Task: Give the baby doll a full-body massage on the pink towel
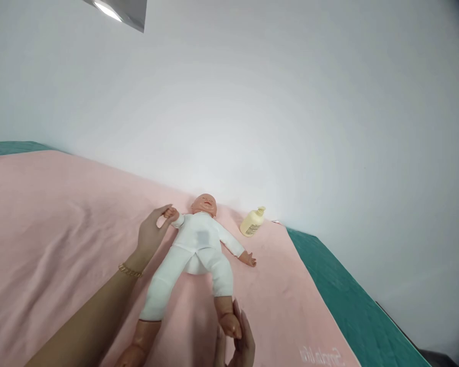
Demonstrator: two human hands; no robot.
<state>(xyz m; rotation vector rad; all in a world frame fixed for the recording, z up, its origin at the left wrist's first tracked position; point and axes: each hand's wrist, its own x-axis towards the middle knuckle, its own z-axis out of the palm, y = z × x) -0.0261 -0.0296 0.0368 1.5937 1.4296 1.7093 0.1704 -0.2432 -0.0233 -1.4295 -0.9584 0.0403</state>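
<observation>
A baby doll (pixel 201 232) with a white cloth body lies on its back on a pink towel (pixel 283 306), head toward the wall. My left hand (pixel 153 229), with a chain bracelet on its wrist, pinches the doll's small hand at the left. Low in the view, my right hand (pixel 239 341) has its fingers curled around the doll's foot on the right side. The doll's other foot (pixel 133 351) rests at the bottom edge, partly cut off. A pale yellow pump bottle (pixel 252 222) stands beside the doll's outstretched arm, touched by neither hand.
Beneath the towel a green cover (pixel 329 275) shows along the right and at the far left. A white wall (pixel 252 102) rises right behind the doll and bottle. A grey-white object with a bright strip (pixel 118 12) hangs at the top left.
</observation>
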